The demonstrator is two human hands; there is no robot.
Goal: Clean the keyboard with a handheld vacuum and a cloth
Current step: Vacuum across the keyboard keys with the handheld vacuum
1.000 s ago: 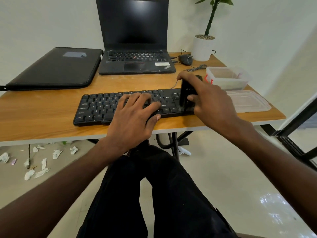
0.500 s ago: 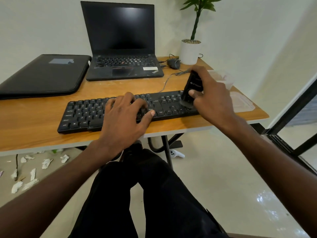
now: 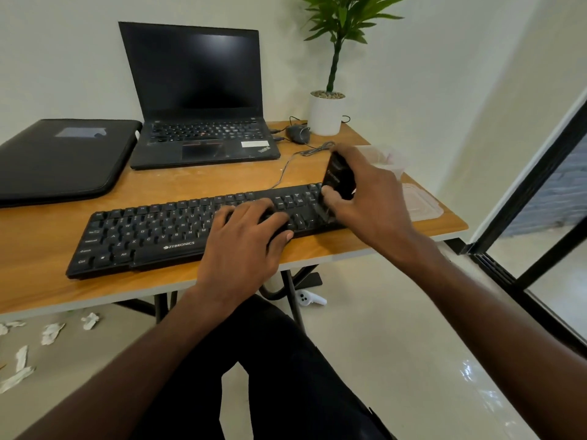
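Right hand [image 3: 371,198] grips vacuum [image 3: 338,176] at keyboard [image 3: 152,236] 3 o'clock end | left hand [image 3: 244,246] flat (steadying keys) | uncleaned length runs toward 9 o'clock.

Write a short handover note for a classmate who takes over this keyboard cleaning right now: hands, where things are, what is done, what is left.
Left hand: flat on the middle keys, steadying the keyboard.
Right hand: grips the black handheld vacuum, nozzle down on the keys at the right end.
Keyboard lies along the front of the table.
Done: cannot tell how many keys are vacuumed.
Left: vacuum the other keys, then wipe; no cloth is in view.
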